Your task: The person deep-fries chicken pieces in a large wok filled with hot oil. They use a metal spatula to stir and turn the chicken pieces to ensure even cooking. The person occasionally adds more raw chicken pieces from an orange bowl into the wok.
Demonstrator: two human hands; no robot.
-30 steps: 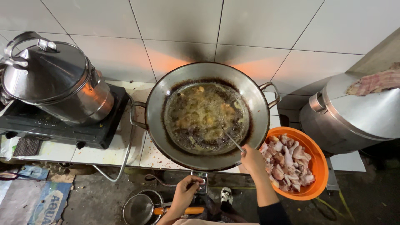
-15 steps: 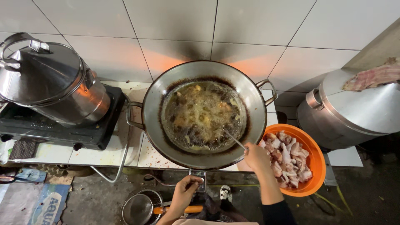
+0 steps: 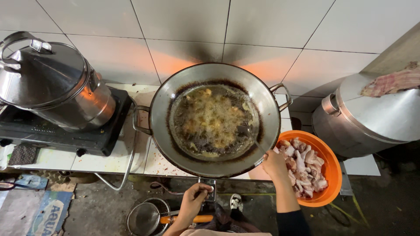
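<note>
White tiled wall, wok [image 3: 214, 126] of bubbling oil, orange bowl [image 3: 328, 175] of raw meat, right hand [image 3: 274, 164] gripping utensil [image 3: 258, 144], left hand [image 3: 194, 202] grip closed on burner knob [image 3: 209, 189].

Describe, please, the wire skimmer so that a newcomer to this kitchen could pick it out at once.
Start at the big wok of bubbling oil in the middle of the tiled counter. Drop below the counter's front edge, just left of the person's left hand on the burner knob. There lies the wire skimmer: a round mesh bowl with an orange handle, the only mesh tool in view.

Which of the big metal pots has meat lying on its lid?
The steel pot on the right; pink raw meat lies on its lid. The left pot has a bare lid.
</note>
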